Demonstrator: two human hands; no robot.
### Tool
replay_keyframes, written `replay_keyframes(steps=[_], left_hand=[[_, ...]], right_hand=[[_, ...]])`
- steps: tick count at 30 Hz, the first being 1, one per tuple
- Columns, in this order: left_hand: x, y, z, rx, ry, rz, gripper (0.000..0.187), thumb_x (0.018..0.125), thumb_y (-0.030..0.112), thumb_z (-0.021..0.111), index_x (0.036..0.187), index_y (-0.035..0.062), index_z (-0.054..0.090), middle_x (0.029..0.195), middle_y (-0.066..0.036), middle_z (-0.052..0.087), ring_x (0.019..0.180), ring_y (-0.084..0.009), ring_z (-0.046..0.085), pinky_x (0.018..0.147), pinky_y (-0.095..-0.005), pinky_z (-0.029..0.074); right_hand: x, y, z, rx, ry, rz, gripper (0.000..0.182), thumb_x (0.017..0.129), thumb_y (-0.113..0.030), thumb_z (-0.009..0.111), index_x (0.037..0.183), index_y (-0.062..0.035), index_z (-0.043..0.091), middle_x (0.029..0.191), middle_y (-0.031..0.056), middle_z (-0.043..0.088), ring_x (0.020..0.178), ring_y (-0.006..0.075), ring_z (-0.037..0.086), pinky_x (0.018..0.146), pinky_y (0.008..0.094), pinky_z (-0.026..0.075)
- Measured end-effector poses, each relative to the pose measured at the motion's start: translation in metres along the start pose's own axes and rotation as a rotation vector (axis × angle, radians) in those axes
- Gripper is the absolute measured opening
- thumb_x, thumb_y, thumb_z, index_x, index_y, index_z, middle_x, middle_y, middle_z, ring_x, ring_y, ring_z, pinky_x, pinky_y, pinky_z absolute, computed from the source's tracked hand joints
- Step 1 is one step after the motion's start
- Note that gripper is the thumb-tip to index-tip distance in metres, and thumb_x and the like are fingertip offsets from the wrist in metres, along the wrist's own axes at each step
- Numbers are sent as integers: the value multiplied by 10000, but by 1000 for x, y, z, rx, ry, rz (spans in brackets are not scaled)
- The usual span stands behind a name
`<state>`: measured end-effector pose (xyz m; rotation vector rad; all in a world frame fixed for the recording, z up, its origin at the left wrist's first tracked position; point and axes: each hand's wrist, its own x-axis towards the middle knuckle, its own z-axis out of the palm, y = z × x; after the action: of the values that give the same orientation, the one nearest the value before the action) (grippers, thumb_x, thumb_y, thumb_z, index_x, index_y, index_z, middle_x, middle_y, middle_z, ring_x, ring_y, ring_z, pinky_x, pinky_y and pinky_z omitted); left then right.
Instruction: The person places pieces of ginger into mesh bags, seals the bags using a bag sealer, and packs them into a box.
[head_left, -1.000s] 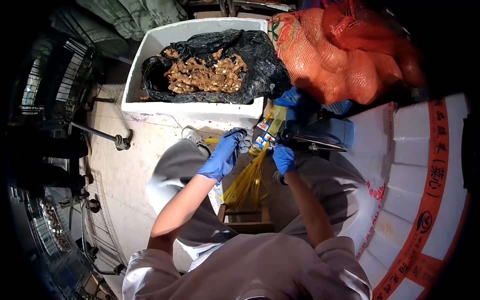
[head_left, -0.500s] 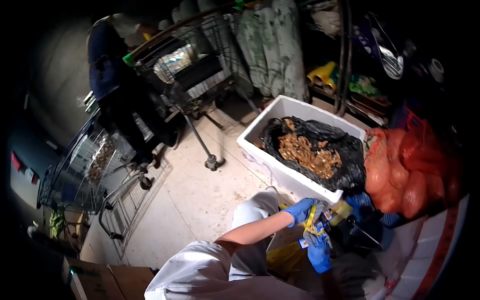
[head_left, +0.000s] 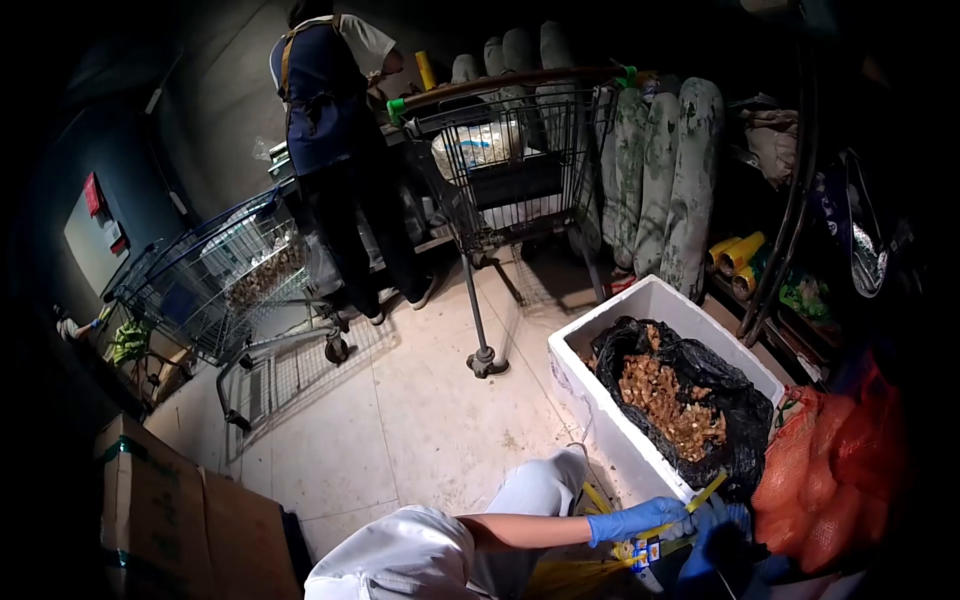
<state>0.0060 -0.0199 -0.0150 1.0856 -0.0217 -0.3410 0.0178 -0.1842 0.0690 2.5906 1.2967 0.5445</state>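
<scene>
One yellow strip (head_left: pixel 712 488), pinched in left hand (head_left: pixel 640 519), passes right hand (head_left: pixel 714 543), whose grip's unclear.

At lower right, we locate ginger (head_left: pixel 665 395) in a box (head_left: pixel 600 415), hands (head_left: pixel 645 519) before it, a sack (head_left: pixel 828 485) to its right.

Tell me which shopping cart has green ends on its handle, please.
The brown-handled cart, nearest the white foam box: green caps end its handle, while the blue-rimmed cart shows none.

Floor (head_left: pixel 430 430): pale, smudged, tiled
Right: white foam box (head_left: pixel 615 445)
Far: green-ended cart (head_left: pixel 520 185)
Left: wire cart (head_left: pixel 205 320)
Near left: cardboard box (head_left: pixel 190 510)
</scene>
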Motion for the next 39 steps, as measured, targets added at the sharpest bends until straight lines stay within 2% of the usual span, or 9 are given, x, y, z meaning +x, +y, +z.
replay_keyframes(steps=[3,7,18,21,23,31,35,37,39], left_hand=[[-12,-2,5,143,-143,-18,276,839,231,438,991,8,491,857,5,487,817,-51,418,732,-182,348],[-40,5,19,-96,-139,61,286,817,217,463,1024,23,492,933,-38,531,850,-96,472,754,-207,391],[-28,79,36,-330,161,121,211,822,204,461,933,32,511,842,-27,528,786,-123,497,662,-241,407],[-3,61,21,-184,29,133,315,842,288,418,990,19,493,921,-18,499,857,-78,408,770,-220,348],[31,27,-10,501,287,331,420,779,400,486,989,37,474,938,-70,494,888,-148,458,767,-273,361],[62,99,-5,388,307,595,146,716,158,556,754,21,590,783,-96,550,745,-203,522,673,-270,402],[60,64,-33,343,307,508,216,711,219,551,817,30,554,777,-54,552,769,-130,517,698,-252,397],[44,65,-22,83,194,487,202,715,184,538,833,20,547,777,-45,546,764,-115,504,703,-231,393],[51,55,-22,192,245,513,176,709,120,530,838,2,548,764,-26,542,713,-110,502,663,-234,404]], right_hand=[[11,-5,62,760,194,481,142,790,-46,426,845,-42,557,771,82,541,708,175,494,629,255,405],[24,-17,22,1824,285,718,353,799,-201,335,1040,35,441,955,129,489,834,203,470,758,313,393],[78,-10,50,1520,186,723,233,794,-184,372,913,2,447,826,107,457,736,201,448,682,301,383],[76,-3,62,1485,186,714,204,792,-179,382,878,-7,449,791,101,448,709,201,442,661,298,381],[75,1,68,1460,189,707,186,791,-176,388,855,-13,450,767,96,442,691,200,438,647,296,379],[41,47,183,1244,298,520,135,787,-163,415,763,-37,455,674,80,418,620,199,422,591,287,372],[71,8,86,1571,100,900,202,793,-198,451,894,-28,493,845,92,478,737,178,460,673,279,386],[50,3,102,716,114,722,215,807,-133,433,951,16,491,915,76,479,817,138,440,726,252,357],[73,-20,29,1001,336,549,230,797,-109,443,966,40,482,873,71,512,812,158,474,708,270,376]])
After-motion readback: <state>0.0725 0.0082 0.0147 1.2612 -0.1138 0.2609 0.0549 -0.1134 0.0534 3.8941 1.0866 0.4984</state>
